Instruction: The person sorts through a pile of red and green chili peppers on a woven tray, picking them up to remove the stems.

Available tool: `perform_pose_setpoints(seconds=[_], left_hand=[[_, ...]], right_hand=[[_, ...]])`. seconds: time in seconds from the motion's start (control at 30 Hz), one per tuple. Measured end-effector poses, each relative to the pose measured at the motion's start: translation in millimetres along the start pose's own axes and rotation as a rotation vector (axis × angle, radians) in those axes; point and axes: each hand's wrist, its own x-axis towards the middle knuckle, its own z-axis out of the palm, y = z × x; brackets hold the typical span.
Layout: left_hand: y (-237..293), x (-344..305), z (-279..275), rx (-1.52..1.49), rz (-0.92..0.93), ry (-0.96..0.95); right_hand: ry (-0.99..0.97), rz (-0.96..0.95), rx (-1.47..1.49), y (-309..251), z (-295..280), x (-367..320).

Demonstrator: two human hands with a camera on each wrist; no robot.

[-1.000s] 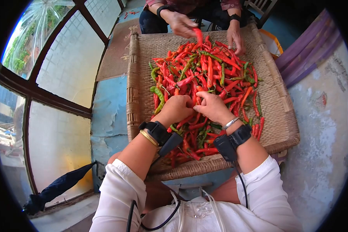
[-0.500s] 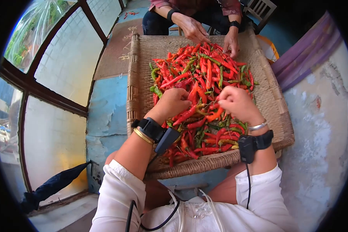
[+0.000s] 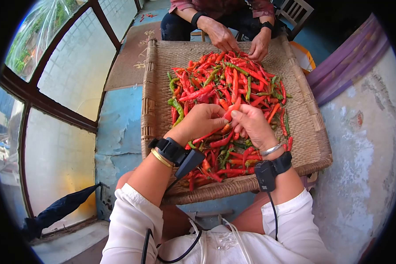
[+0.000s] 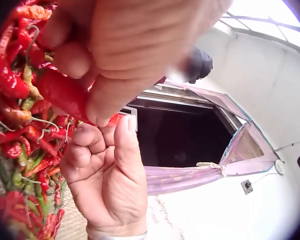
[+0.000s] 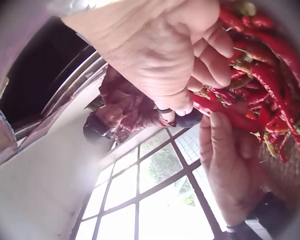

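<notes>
Above the near part of a heap of red and green chili peppers (image 3: 198, 93), my two hands meet at one red chili pepper (image 3: 232, 109). My left hand (image 3: 199, 121) pinches it between thumb and fingers; in the left wrist view the glossy red body of the chili (image 4: 65, 95) emerges from that grip. From the other side, my right hand (image 3: 254, 125) pinches an end of the same chili with thumb and forefinger, its other fingers curled. The right wrist view shows the chili (image 5: 235, 118) stretched between both hands. The heap lies on a woven tray (image 3: 310, 136) with a raised rim.
Across the tray, another person's hands (image 3: 223, 36) work at the heap's far edge. A framed window (image 3: 70, 83) runs along the left, with a folded dark umbrella (image 3: 68, 209) below it. On the right are a purple curtain (image 3: 343, 61) and a worn wall (image 3: 361, 145).
My hands were together, parted as the right hand moved right, and are now together again at a red chili. The other person's hand lowered a chili to the heap, and their hands drew closer.
</notes>
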Motion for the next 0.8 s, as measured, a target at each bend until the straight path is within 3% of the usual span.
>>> perform_pose_setpoints(seconds=[0.07,0.2,0.27,0.3,0.37,0.4,0.47,0.57,0.7,0.8], left_hand=[[-4,2,3,-0.014,0.105,-0.132],[4,-1,1,0.046,0.064,-0.144],[3,-2,-2,0.450,0.091,-0.153],[-3,-1,-3,0.449,0.091,-0.152],[-19,2,-1,0.799,0.093,-0.045],[-17,1,-1,0.799,0.093,-0.046],[-13,-1,-2,0.861,0.027,-0.064],[-13,-2,3,0.938,-0.012,-0.062],[-24,-2,16,1.030,0.048,-0.004],[-26,-1,19,1.089,0.003,0.005]], right_hand=[[-0.009,-0.004,0.024,4,5,1],[0.087,-0.034,0.083,2,-2,4],[0.191,-0.046,0.115,-2,-15,7],[0.224,-0.047,0.062,-4,-22,8],[0.157,0.000,-0.069,-14,-36,6],[0.157,-0.001,-0.068,-14,-40,9],[0.161,-0.313,0.474,-12,-46,16],[0.285,-0.214,0.690,-20,-44,17],[0.036,-0.001,0.285,-3,-32,18],[-0.023,-0.013,-0.027,-1,-10,14]])
